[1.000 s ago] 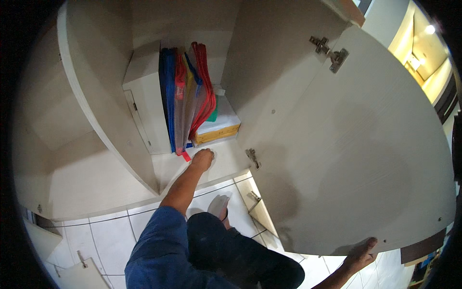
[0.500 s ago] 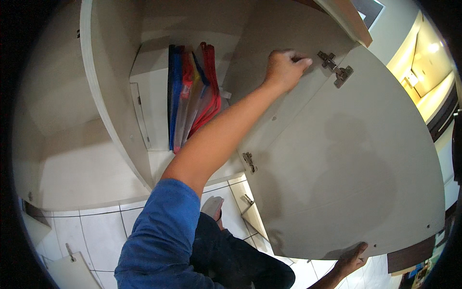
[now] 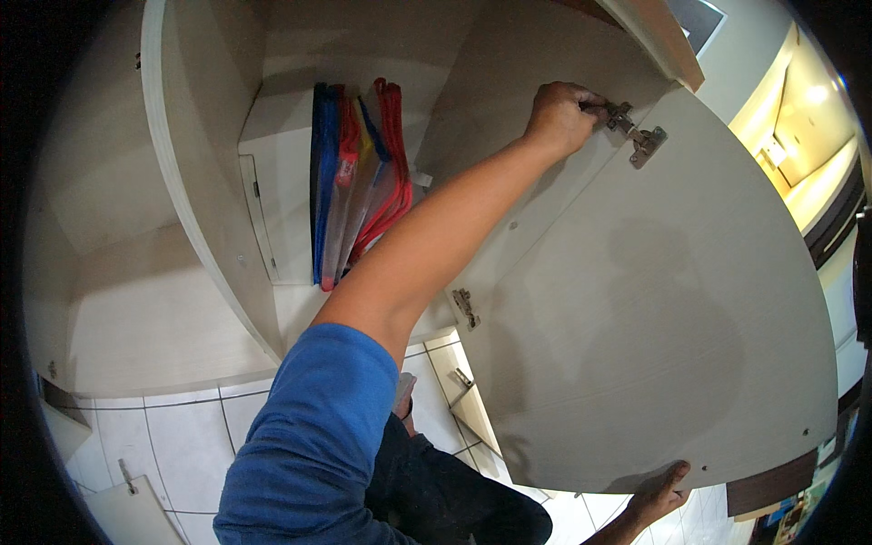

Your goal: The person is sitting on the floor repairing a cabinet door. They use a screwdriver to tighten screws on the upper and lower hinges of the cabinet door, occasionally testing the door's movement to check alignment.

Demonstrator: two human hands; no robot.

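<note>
My left hand (image 3: 561,120) reaches up inside the cabinet (image 3: 242,227), fingers closed on the upper metal hinge (image 3: 619,118) that joins the grey door (image 3: 654,336) to the side panel. Low on the right, my right hand (image 3: 665,495) grips the door's bottom edge. A lower hinge (image 3: 466,307) sits on the same side, down by the shelf. Upright zip folders (image 3: 350,173) in red, blue, yellow and clear stand beside a white inner box (image 3: 282,182), partly hidden behind my left forearm.
An adjoining compartment (image 3: 154,318) is on the left. Loose boards with hinges (image 3: 132,509) lie on the white tiled floor (image 3: 182,436). Another panel (image 3: 454,381) is beside my foot under the cabinet. A lit room (image 3: 790,136) shows beyond the door.
My left hand has risen from the shelf near the folders to the upper hinge, its fingers now touching it. The door and my right hand sit slightly farther left in the picture.
</note>
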